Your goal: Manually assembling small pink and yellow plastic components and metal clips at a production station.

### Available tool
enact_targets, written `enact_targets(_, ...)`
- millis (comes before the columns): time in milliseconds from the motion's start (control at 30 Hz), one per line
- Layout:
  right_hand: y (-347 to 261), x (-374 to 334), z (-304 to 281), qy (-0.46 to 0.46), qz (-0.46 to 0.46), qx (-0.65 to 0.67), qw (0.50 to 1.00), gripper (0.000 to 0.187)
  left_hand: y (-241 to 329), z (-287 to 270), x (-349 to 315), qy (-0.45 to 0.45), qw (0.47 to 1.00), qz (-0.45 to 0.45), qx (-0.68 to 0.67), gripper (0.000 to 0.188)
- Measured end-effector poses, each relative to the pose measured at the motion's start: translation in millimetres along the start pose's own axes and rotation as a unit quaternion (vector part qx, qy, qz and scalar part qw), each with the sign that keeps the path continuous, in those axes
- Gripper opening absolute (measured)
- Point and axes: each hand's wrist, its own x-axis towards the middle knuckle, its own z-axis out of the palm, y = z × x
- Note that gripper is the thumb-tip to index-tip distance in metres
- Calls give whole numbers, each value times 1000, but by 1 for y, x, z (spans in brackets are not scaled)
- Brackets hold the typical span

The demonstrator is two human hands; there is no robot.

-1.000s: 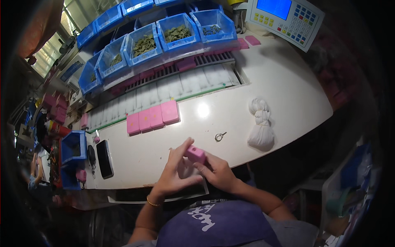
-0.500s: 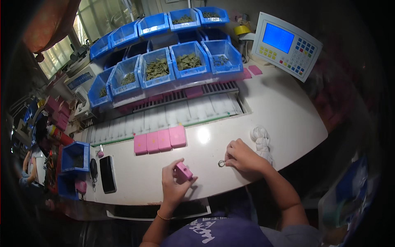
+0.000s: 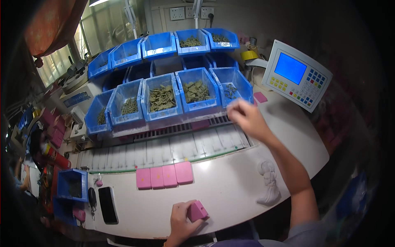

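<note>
Down at the near edge of the white table (image 3: 230, 193), the left hand (image 3: 181, 222) is clamping a small pink block (image 3: 197, 210) — thumb and fingers closed round its lower end. Its long axis is tilting up and to the right, away from the person. The right hand (image 3: 247, 117) is reaching far off toward the rightmost blue bin (image 3: 232, 84); blur is hiding whether its fingers are pinching anything. With one hand steadying it so close to the edge, the block could be slipping off — a loose grip would do it.

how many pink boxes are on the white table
5: four side by side in a row mid-table, one held by the left hand at the near edge. Others may be hidden.
</note>
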Motion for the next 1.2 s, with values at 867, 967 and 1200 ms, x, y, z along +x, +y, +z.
enact_targets(867,-29,-260,46,-48,265,245,931,20,17,13,-5,-151,669,-219,-694,86)
enact_targets(967,-32,-283,58,-60,188,91,976,18,20,14,-15,-139,642,-232,-717,87)
enact_targets(1200,-41,-339,109,-296,0,37,954,20,23,14,-19,-154,664,-171,-712,77)
